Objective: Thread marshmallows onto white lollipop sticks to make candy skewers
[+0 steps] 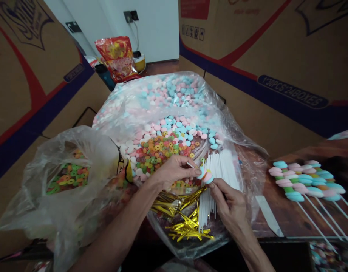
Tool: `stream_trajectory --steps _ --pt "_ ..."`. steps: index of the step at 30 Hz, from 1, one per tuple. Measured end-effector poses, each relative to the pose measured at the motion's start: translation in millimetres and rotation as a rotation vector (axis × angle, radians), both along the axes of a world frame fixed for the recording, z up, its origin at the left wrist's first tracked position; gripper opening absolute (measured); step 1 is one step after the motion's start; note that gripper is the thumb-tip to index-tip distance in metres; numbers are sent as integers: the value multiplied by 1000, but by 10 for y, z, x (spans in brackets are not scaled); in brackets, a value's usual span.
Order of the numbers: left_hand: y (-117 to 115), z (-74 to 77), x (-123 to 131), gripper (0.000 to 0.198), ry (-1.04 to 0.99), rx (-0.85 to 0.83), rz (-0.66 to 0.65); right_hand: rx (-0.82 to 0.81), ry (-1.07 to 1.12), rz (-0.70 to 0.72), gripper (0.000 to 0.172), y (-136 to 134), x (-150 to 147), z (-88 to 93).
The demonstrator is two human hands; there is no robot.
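My left hand [176, 172] pinches a thin white stick [191, 165], just above the loose sweets. At the stick's end sits a short stack of pink and blue marshmallows [208, 176] with a yellow-orange gummy ring among them. From the right, the fingers of my right hand [229, 200] close on the lower marshmallow. Right beneath my hands lie a bundle of white sticks [223, 170] and gold twist ties [187, 226]. Gummy rings [153, 151] are heaped just beyond, and loose pastel marshmallows [176, 126] spill from a large clear bag [151, 102].
Finished-looking candy skewers [307, 181] lie on the table at the right, near a flat white strip [268, 215]. A plastic bag of gummy rings [68, 179] stands left. Cardboard boxes [264, 75] wall both sides. A red snack bag [117, 56] is at the back.
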State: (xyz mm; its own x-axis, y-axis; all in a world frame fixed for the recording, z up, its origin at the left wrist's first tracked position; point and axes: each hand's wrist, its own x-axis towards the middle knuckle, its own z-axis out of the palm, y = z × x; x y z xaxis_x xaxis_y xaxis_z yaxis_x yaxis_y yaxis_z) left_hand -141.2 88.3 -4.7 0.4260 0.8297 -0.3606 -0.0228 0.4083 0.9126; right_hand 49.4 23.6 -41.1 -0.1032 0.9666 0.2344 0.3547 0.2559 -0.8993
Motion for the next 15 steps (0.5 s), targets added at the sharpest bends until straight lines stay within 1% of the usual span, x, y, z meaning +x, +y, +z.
stream_trajectory --steps 2,4,7,8,10,11,13,15 --pt "5 10 72 35 -16 16 19 -14 23 -9 22 20 3 3" --pt "72 35 166 37 -23 55 45 -43 70 -58 26 41 0 18" --pt "314 58 326 39 35 170 136 -90 126 -200 31 63 -16 35" --pt "423 52 376 39 114 242 179 -104 138 -249 32 67 -18 35" --pt "648 10 464 30 383 449 237 -131 163 -329 34 71 -15 24" --pt "750 -24 502 23 528 552 239 -142 175 -356 35 71 -9 14" --pt "908 -106 570 16 752 687 218 -156 186 -376 36 72 5 -14" --pt "996 -187 625 16 905 740 191 -159 185 -369 35 73 15 -42"
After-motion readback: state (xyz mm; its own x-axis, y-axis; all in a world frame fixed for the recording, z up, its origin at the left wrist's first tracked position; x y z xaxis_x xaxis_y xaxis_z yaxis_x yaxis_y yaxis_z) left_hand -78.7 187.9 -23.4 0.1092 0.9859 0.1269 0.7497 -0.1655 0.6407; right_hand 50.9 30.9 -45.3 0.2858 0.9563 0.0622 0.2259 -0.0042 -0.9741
